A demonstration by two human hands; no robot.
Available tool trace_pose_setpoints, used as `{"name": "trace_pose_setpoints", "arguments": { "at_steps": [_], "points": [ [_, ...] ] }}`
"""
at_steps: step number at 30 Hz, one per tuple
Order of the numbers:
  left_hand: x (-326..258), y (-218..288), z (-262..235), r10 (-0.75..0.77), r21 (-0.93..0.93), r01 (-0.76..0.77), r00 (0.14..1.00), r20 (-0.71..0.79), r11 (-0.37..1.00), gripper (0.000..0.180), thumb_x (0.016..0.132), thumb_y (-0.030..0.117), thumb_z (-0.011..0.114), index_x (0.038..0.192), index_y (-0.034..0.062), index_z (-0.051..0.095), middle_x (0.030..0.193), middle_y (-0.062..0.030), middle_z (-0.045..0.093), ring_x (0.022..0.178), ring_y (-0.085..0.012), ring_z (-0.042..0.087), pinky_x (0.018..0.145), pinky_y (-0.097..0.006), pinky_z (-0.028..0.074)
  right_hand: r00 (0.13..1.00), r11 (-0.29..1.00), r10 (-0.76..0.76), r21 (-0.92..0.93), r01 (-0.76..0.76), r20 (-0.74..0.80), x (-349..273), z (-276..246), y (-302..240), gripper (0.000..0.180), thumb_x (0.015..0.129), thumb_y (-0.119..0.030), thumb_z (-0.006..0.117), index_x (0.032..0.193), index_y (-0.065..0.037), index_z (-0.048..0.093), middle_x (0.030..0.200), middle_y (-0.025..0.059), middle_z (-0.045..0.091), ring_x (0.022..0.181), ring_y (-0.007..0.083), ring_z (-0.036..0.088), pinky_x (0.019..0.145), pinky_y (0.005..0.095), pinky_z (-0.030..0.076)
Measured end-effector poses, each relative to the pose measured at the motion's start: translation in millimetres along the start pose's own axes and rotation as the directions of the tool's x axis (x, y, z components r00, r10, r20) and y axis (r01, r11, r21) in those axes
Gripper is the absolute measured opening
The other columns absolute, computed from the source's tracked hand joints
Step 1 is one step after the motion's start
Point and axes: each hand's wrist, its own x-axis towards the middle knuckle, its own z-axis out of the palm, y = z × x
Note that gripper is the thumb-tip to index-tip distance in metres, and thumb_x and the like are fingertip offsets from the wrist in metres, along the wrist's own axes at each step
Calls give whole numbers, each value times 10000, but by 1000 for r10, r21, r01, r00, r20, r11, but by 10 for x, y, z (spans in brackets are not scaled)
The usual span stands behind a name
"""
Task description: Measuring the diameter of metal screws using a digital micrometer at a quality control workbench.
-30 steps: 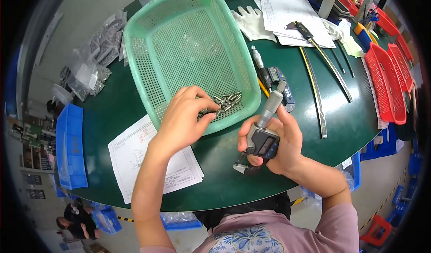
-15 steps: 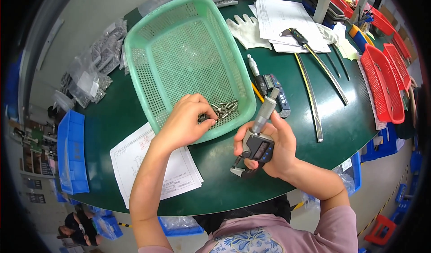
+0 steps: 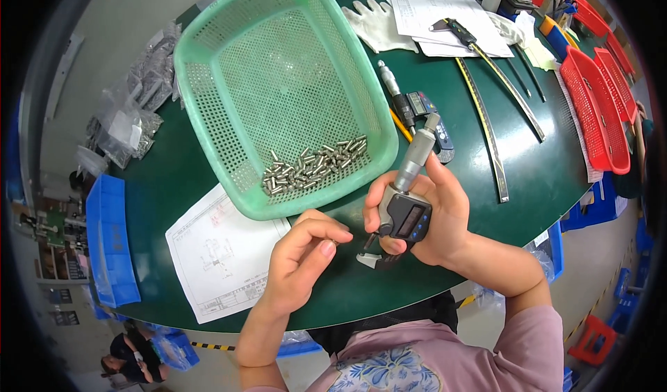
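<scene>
A digital micrometer (image 3: 410, 219) with a silver thimble and dark display body is gripped in my right hand (image 3: 448, 215), its C-shaped frame pointing down and left. Just left of that frame, my left hand (image 3: 299, 256) pinches a small metal pin (image 3: 335, 242) between thumb and fingertips; most of the pin is hidden. The pin is apart from the micrometer. Above both hands stands a green perforated plastic basket (image 3: 240, 208), where several short shiny metal pins (image 3: 316, 168) lie heaped along the near side.
A second micrometer (image 3: 424, 117) lies right of the basket, with a caliper (image 3: 500, 76) and a white glove (image 3: 379, 27) beyond. A drawing sheet (image 3: 215, 260) lies under the basket's near-left corner. A blue bin (image 3: 114, 242) and red baskets (image 3: 590, 114) stand at the sides.
My left hand has come out of the basket toward the micrometer, pinching a small pin. The heaped pins are now uncovered. My right hand still holds the micrometer.
</scene>
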Motion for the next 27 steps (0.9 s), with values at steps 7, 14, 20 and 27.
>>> {"name": "trace_pose_setpoints", "arguments": {
  "at_steps": [7, 14, 20, 27],
  "points": [
    [-76, -223, 80, -191, -418, 146, 979, -69, 896, 147, 776, -12, 543, 923, -6, 529, 959, -91, 524, 881, -149, 502, 794, -258, 387, 997, 992, 74, 103, -77, 36, 24, -47, 51, 687, 808, -589, 191, 867, 15, 512, 724, 135, 561, 441, 158, 452, 415, 233, 366],
    [-104, -291, 107, -214, -526, 153, 975, -58, 837, 165, 736, -60, 574, 893, -19, 544, 948, -109, 537, 867, -145, 520, 780, -254, 414, 995, 992, 77, 99, -83, 59, 28, -58, 82, 688, 810, -591, 185, 871, 12, 510, 729, 130, 564, 464, 152, 468, 415, 228, 372],
    [-118, -305, 104, -226, -530, 174, 974, -34, 830, 174, 733, -64, 576, 898, -21, 541, 944, -106, 538, 849, -136, 525, 765, -243, 419, 997, 996, 51, 69, -55, 60, 33, -56, 74, 691, 798, -603, 195, 870, 6, 513, 730, 128, 567, 494, 138, 479, 415, 222, 374],
    [-113, -315, 110, -208, -496, 166, 978, -31, 852, 189, 735, -64, 566, 914, -21, 528, 942, -104, 537, 872, -145, 520, 777, -249, 409, 999, 999, 32, 33, -32, -7, 26, -26, 71, 632, 796, -592, 296, 837, -4, 526, 697, 108, 574, 463, 127, 478, 399, 211, 378]
  ]
}}
